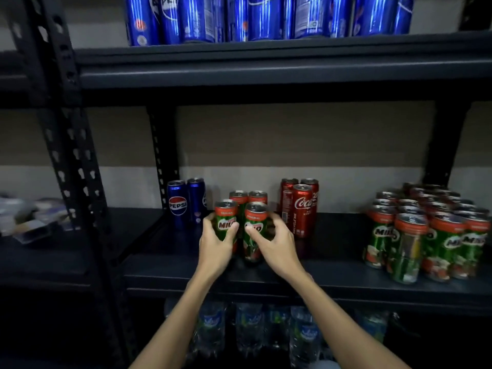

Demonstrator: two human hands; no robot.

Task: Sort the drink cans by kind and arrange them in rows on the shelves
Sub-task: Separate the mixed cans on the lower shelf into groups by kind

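Note:
On the middle shelf my left hand grips a green Milo can, and my right hand grips the Milo can beside it. Two more Milo cans stand right behind them. Two blue Pepsi cans stand to the left. Three red Coca-Cola cans stand to the right. At the shelf's right end, several Milo cans are packed in a block. Several Pepsi cans fill the top shelf.
Black slotted uprights frame the rack on the left. Wrapped water bottles sit on the shelf below. Blurred small packets lie on the neighbouring shelf at far left. Bare shelf surface lies between the Coca-Cola cans and the Milo block.

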